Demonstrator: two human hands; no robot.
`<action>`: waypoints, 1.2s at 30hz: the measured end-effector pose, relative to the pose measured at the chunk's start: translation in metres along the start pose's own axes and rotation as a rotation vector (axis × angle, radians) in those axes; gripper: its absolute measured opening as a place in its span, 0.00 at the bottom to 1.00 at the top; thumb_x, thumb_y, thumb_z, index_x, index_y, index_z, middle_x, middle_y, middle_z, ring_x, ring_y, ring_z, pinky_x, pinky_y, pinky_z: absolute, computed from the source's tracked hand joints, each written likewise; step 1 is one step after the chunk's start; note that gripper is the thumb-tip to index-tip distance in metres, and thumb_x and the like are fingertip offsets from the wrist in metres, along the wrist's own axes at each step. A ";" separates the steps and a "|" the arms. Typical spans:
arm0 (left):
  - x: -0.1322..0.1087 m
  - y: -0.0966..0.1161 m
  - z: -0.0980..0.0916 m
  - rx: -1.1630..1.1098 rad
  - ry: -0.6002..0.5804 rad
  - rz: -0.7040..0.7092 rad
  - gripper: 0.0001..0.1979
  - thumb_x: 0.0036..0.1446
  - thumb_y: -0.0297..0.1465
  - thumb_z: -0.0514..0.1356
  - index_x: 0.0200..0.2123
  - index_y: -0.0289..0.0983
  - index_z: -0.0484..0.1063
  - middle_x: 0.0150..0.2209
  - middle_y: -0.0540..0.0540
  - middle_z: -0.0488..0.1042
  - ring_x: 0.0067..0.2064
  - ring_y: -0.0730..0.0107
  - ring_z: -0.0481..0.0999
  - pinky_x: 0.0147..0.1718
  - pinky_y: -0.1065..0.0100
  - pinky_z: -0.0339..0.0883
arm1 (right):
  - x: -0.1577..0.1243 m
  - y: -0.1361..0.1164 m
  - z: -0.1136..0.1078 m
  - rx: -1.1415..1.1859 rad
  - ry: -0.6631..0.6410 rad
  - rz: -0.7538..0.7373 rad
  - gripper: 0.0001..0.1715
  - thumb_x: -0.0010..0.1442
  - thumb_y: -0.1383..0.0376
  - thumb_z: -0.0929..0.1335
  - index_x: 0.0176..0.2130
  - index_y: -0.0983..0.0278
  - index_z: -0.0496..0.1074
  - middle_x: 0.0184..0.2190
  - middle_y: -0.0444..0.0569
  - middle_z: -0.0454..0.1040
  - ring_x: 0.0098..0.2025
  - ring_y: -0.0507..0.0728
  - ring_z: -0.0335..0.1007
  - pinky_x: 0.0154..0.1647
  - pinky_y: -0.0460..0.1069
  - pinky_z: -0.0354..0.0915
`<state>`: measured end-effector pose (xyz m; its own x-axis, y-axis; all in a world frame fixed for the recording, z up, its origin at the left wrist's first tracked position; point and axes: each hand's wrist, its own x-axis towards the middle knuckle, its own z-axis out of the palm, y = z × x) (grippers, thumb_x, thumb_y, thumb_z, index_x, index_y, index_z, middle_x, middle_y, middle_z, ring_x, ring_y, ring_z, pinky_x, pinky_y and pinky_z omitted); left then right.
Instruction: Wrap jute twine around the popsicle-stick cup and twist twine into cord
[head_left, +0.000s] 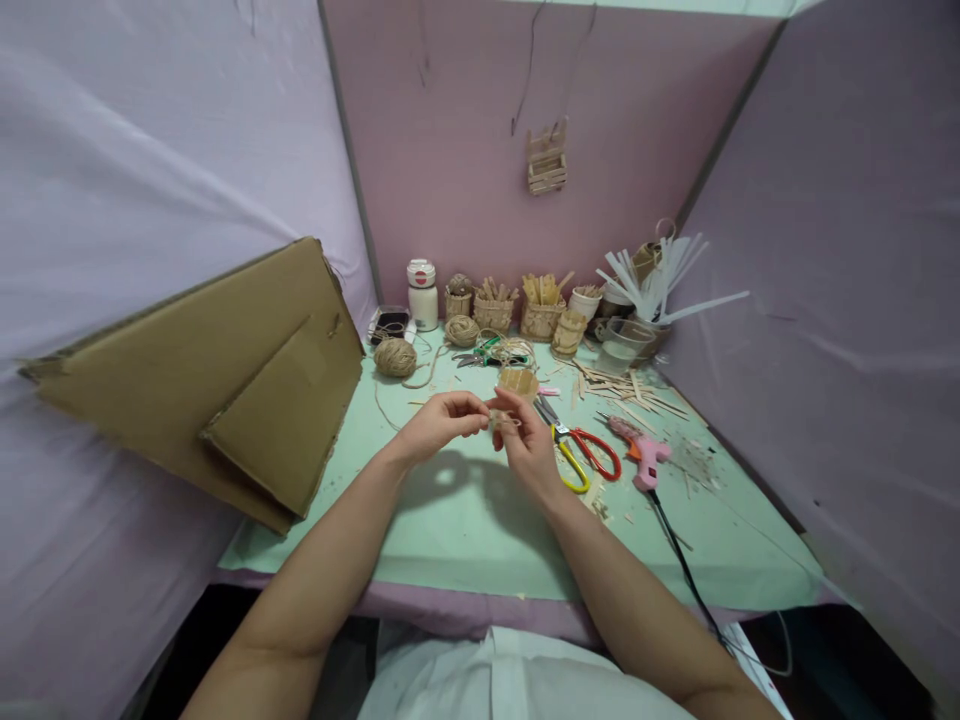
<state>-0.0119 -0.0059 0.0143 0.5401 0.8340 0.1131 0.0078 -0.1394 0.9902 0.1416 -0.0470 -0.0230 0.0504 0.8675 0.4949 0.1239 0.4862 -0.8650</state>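
Over the middle of the table, my two hands meet around a small pale piece with a thin loop [504,421]; it looks like twine, but its exact kind is too small to tell. My left hand [450,420] pinches its left side between thumb and fingertips. The fingers of my right hand [531,440] close on it from the right and hide part of it. Just beyond my right hand lies a small woven tan piece [517,382]. Beside that hand, scissors [574,440] with one red and one yellow handle rest on the table.
A pink glue gun [645,452] lies at right, its black cord running off the front edge. Cardboard [277,370] leans at left. Behind are a twine ball [394,357], green-handled pliers [487,352], stick baskets [543,320], glue sticks [652,280] and loose wood strips [626,385].
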 end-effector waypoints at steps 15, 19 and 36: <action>-0.001 0.003 0.002 0.260 -0.062 -0.038 0.08 0.47 0.30 0.60 0.31 0.32 0.75 0.28 0.47 0.75 0.31 0.73 0.70 0.31 0.71 0.62 | -0.001 0.008 -0.007 -0.373 0.146 -0.114 0.08 0.60 0.64 0.62 0.34 0.63 0.69 0.30 0.47 0.69 0.33 0.53 0.65 0.34 0.48 0.61; -0.004 0.007 0.001 0.235 -0.095 -0.050 0.08 0.47 0.30 0.60 0.31 0.33 0.75 0.28 0.47 0.75 0.32 0.73 0.71 0.33 0.71 0.63 | 0.000 0.009 -0.008 -0.385 0.146 -0.072 0.09 0.60 0.64 0.62 0.34 0.63 0.70 0.30 0.47 0.70 0.31 0.53 0.64 0.32 0.48 0.62; 0.004 -0.007 0.000 0.210 0.033 -0.018 0.12 0.48 0.35 0.61 0.33 0.33 0.76 0.33 0.44 0.77 0.36 0.69 0.72 0.37 0.69 0.64 | -0.006 0.006 -0.004 -0.437 0.046 -0.276 0.07 0.60 0.65 0.63 0.36 0.61 0.71 0.35 0.49 0.67 0.38 0.55 0.65 0.38 0.50 0.64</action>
<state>-0.0093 -0.0017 0.0079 0.5103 0.8540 0.1019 0.1940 -0.2297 0.9537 0.1465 -0.0493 -0.0306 -0.0006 0.7027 0.7115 0.5407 0.5988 -0.5908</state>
